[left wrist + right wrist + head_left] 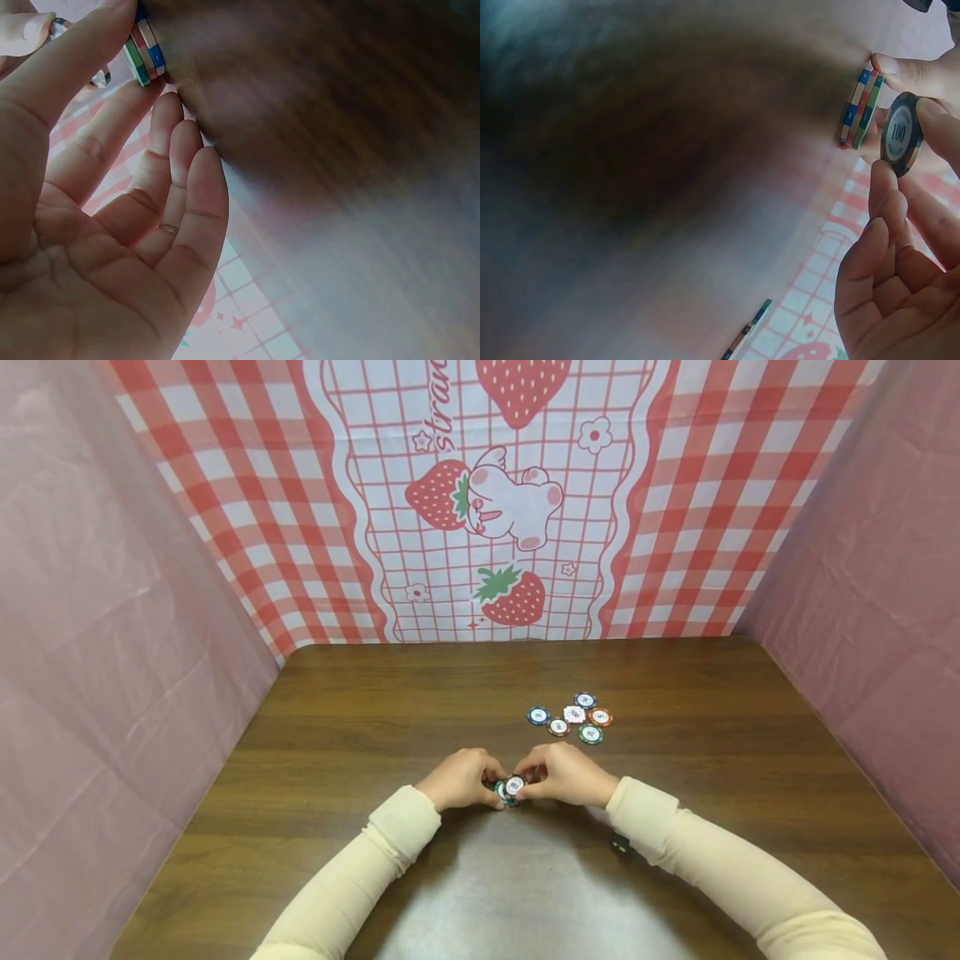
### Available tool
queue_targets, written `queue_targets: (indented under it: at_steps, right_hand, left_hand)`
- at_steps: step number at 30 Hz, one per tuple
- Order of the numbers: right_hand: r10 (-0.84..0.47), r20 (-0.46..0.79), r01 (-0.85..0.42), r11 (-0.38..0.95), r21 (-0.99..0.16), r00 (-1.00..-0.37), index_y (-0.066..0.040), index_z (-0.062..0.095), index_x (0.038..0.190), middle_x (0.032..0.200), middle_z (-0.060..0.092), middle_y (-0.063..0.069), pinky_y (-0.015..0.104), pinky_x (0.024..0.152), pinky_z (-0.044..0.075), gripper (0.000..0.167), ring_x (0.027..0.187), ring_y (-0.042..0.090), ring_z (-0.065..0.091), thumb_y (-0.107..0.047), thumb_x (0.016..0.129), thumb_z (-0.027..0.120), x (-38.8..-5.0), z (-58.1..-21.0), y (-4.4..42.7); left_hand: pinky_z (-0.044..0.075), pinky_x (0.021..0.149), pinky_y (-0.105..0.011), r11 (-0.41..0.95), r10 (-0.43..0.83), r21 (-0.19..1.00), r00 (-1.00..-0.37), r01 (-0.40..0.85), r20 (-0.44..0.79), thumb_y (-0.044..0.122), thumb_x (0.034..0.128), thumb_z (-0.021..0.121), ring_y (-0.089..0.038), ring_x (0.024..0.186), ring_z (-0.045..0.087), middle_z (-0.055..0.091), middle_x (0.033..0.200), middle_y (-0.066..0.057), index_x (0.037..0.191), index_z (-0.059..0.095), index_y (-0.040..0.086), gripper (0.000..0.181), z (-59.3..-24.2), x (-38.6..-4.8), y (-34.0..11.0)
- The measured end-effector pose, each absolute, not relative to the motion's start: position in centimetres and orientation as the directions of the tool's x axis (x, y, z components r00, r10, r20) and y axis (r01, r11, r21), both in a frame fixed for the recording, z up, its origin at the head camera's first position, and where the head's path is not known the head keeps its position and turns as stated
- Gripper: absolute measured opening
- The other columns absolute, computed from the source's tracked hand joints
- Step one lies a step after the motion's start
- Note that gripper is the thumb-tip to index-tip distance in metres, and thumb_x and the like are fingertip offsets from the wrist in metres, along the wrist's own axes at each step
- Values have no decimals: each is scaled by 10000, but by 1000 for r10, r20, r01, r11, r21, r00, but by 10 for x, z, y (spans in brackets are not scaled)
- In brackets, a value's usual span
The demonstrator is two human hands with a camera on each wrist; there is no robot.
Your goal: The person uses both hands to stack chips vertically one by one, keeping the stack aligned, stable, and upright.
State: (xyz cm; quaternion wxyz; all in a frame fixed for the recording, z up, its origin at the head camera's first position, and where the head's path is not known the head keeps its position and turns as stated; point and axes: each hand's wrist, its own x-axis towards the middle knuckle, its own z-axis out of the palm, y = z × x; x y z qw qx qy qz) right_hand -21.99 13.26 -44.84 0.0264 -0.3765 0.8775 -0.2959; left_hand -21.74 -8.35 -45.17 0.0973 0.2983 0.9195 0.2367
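In the head view my left hand holds a short stack of poker chips between thumb and fingers, low at the tabletop. The left wrist view shows the stack's edges in blue, red and green, the blue one nearest the wood. Just over the green top, my right hand pinches a black poker chip by its rim. Its "100" face is readable on the black chip in the right wrist view, where it is tilted and apart from the stack.
Beyond the hands lies a loose group of chips: two blue, one of them the left blue chip, a white chip, a red chip, a green chip and a brown chip. A checked strawberry cloth hangs behind the wooden table.
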Motion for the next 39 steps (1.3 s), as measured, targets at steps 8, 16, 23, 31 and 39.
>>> queue_targets:
  at_steps: [8, 16, 23, 31, 39]
  right_hand:
    - [-670, 133, -628, 582, -517, -730, -149, 764, 928, 785, 656, -81, 168, 612, 430, 232, 685, 19, 547, -296, 759, 820, -219, -448, 127]
    - [-664, 96, -615, 617, -491, -742, -159, 763, 933, 783, 667, -81, 177, 608, 422, 244, 675, -9, 524, -313, 753, 822, -218, -449, 123]
    - [-651, 72, -599, 643, -477, -756, -177, 762, 911, 740, 669, -139, 187, 604, 432, 222, 652, -30, 525, -319, 750, 821, -218, -448, 121]
    - [-637, 60, -590, 668, -454, -768, -192, 754, 882, 716, 649, -150, 198, 591, 429, 209, 638, -19, 518, -329, 739, 824, -216, -446, 118]
    - [-634, 67, -601, 687, -410, -770, -195, 754, 884, 756, 671, -120, 203, 593, 427, 220, 653, -8, 516, -333, 728, 827, -215, -444, 115]
  left_hand:
    - [451, 726, -226, 715, 582, 505, -812, 483, -48, 242, 680, 883, -71, 790, 570, 699, 810, 65, 952, 773, 173, 302, -453, -217, -83]
    - [450, 718, -225, 715, 583, 502, -811, 486, -45, 241, 676, 886, -60, 777, 551, 690, 810, 57, 942, 770, 161, 301, -452, -217, -84]
    - [450, 727, -230, 712, 593, 498, -804, 495, -48, 238, 682, 881, -73, 785, 566, 695, 800, 60, 950, 773, 163, 299, -451, -217, -83]
    - [450, 728, -236, 710, 593, 503, -803, 492, -51, 237, 693, 877, -80, 784, 574, 707, 794, 65, 948, 770, 154, 289, -450, -217, -82]
    - [454, 733, -239, 718, 588, 494, -807, 490, -54, 243, 690, 881, -78, 790, 569, 701, 817, 54, 959, 767, 156, 305, -451, -217, -83]
